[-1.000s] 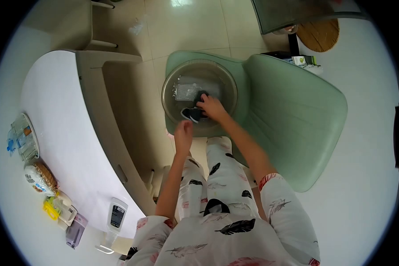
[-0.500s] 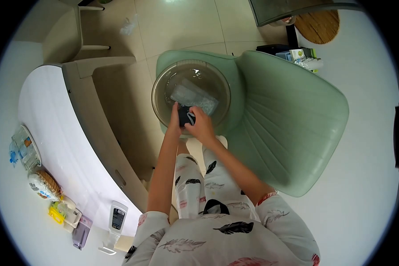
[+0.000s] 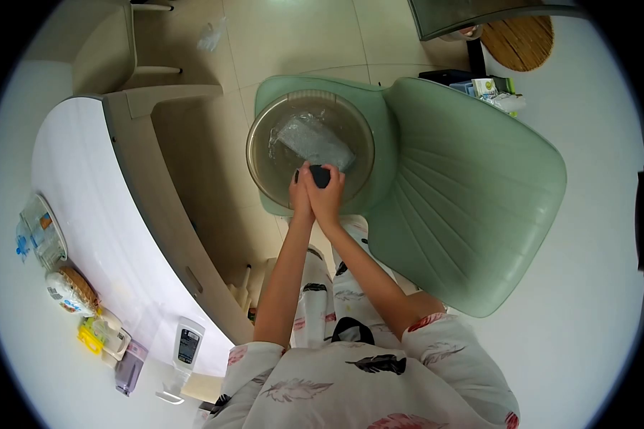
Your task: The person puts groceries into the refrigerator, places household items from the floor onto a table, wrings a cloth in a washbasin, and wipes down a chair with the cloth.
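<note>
A dark wadded cloth point(image 3: 320, 176) is squeezed between my two hands, over the near part of a round translucent basin point(image 3: 369, 171). My left hand point(image 3: 302, 194) presses against it from the left, fingers closed, with a bit of dark fabric showing between them. From the other side, my right hand point(image 3: 327, 196) wraps around the wad. Just beyond my fingers, a pale see-through rectangular slab point(image 3: 313, 139) lies tilted in the basin's water. The cloth's exact kind is hidden by my grip.
Under the basin is a green chair point(image 3: 472, 193), its backrest to the right. A white curved table point(image 3: 93, 193) on the left carries a pump bottle point(image 3: 187, 347), a purple pack point(image 3: 130, 368) and a basket point(image 3: 75, 289). A beige chair point(image 3: 104, 50) stands at the upper left.
My hands have come together around the cloth, bunching it tighter. The right hand has turned more upright, and both have shifted slightly right. The slab in the water looks more rippled.
</note>
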Demonstrator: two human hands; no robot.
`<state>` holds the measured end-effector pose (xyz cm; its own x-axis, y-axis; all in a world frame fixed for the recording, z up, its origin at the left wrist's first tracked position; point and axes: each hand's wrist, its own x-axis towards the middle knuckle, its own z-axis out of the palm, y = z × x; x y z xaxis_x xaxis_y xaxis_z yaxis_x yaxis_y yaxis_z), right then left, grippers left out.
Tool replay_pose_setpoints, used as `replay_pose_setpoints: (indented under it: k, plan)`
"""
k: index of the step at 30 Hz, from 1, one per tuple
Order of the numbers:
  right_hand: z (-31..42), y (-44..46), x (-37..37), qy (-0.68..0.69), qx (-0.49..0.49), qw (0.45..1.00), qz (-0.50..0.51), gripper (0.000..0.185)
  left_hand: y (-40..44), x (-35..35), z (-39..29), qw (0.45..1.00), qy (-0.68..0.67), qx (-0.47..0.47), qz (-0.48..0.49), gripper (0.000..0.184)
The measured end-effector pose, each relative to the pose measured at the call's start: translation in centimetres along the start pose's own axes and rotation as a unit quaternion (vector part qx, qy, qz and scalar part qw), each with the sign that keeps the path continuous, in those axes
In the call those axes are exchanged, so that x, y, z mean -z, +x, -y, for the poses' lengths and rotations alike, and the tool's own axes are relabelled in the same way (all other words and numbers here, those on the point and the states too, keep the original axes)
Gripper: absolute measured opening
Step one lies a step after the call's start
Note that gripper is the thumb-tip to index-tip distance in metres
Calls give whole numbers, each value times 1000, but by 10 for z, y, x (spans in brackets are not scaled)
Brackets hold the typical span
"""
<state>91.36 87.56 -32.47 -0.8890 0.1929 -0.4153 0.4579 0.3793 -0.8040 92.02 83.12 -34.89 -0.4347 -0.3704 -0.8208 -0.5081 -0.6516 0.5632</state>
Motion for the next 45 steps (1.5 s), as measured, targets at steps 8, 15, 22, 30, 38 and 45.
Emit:
replay_pose_setpoints:
  k: [8, 15, 22, 30, 38, 45]
  plan:
    - [-31, 22, -19, 215, -171, 960, -55, 33, -1, -16, -6, 965, 215, -126, -84, 32]
    - [-22, 26, -11, 314, -296, 902, 17, 28, -2, -19, -13, 913, 345, -186, -113, 33]
    - [-37, 32, -13, 383, -428, 813, 100, 24, -3, -15, -11, 858, 432, -264, -90, 32]
    - [-19, 36, 33, 398, -458, 719, 338, 40, -13, -5, -27, 783, 536, -305, 79, 34]
    - [-44, 24, 4, 501, -486, 693, 183, 25, -30, -5, -18, 736, 540, -406, 30, 20]
    - [-52, 18, 4, 447, -377, 802, 118, 26, -34, -20, -32, 727, 487, -481, 60, 12]
